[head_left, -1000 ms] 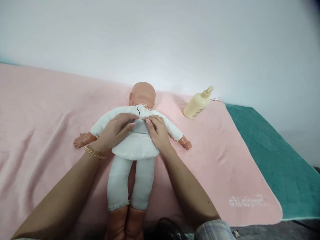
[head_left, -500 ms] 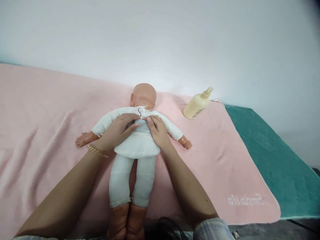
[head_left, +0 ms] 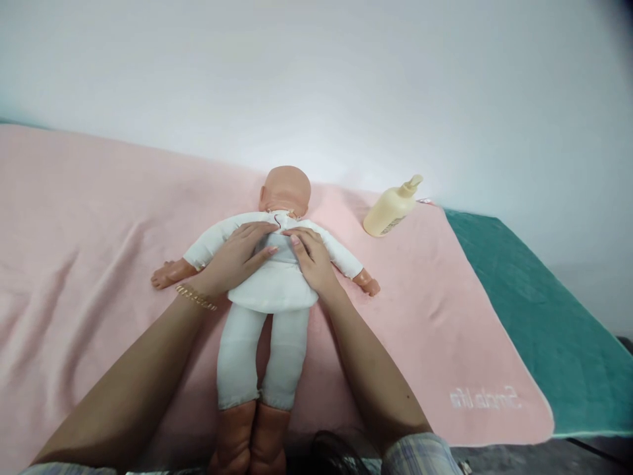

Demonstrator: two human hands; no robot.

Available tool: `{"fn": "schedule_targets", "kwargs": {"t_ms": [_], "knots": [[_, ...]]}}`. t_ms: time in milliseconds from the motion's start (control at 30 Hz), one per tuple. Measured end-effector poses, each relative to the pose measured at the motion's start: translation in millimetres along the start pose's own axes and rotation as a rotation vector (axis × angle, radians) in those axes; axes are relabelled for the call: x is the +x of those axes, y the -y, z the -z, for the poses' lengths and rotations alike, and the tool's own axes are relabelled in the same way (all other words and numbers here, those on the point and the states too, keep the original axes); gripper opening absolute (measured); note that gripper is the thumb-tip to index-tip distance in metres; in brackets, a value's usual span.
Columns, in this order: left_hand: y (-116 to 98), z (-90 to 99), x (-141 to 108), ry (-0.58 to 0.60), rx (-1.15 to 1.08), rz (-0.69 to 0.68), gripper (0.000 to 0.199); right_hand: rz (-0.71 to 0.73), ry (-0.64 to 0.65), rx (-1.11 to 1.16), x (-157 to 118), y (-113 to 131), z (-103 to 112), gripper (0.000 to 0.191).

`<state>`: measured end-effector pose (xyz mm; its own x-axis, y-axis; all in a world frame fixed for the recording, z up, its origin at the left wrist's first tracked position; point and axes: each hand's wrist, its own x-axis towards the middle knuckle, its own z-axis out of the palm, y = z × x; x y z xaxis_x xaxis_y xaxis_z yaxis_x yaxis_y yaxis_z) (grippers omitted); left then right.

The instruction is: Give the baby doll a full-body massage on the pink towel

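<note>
A baby doll (head_left: pixel 271 284) with a white cloth body lies face down, its head pointing away from me and its arms spread to both sides. My left hand (head_left: pixel 242 254) rests flat on the left of its upper back, fingers stretched toward the middle. On the right of the back lies my right hand (head_left: pixel 312 257), also open, its fingers pointing up and inward. The two hands' fingertips come close together just below the doll's neck, where a dark thread shows on the cloth. Neither hand grips anything.
A pink blanket (head_left: pixel 420 343) with wrinkles on the left lies under the doll. A pale yellow pump bottle (head_left: pixel 390 211) stands to the right of the doll's head. Green cloth (head_left: pixel 548 316) shows at the right, and a white wall (head_left: pixel 316 86) rises behind.
Both hands stay on the doll's upper back, with hardly any movement. The whole view has shifted very slightly.
</note>
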<state>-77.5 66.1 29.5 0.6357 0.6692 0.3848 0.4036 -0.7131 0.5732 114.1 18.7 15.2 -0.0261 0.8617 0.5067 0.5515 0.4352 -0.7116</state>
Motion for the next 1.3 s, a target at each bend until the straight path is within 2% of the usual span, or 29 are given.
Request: {"fn": "schedule_targets", "kwargs": {"t_ms": [133, 333, 700, 900, 1000, 1100, 1167, 1300], "knots": [[-0.3, 1.1, 0.0, 0.014, 0.002, 0.02, 0.05, -0.024, 0.015, -0.012, 1.6, 1.4, 0.1, 0.043], [-2.2, 1.4, -0.6, -0.015, 0.004, -0.001, 0.053, 0.006, -0.03, 0.012, -3.0, 5.5, 1.7, 0.038], [-5.3, 2.9, 1.6, 0.048, -0.005, 0.093, 0.056, -0.078, 0.029, -0.071, 0.1, 0.6, -0.3, 0.041], [-1.9, 0.6, 1.1, 0.041, -0.018, 0.077, 0.055, -0.067, 0.032, -0.035, -1.8, 0.4, -0.4, 0.041], [-7.0, 8.6, -0.3, -0.021, -0.102, 0.06, 0.051, -0.079, 0.001, 0.021, -4.7, 8.4, 8.1, 0.039], [-19.5, 31.1, -6.0, -0.101, -0.235, 0.092, 0.042, -0.093, -0.051, 0.111, -8.3, 26.9, 28.3, 0.032], [-28.7, 50.3, -12.5, -0.049, -0.354, 0.133, 0.036, -0.116, 0.028, 0.163, -11.5, 41.8, 45.3, 0.024], [-40.1, 77.5, -23.6, 0.261, -0.464, 0.088, 0.033, -0.097, 0.483, 0.214, -18.8, 62.7, 68.7, 0.02]]}}
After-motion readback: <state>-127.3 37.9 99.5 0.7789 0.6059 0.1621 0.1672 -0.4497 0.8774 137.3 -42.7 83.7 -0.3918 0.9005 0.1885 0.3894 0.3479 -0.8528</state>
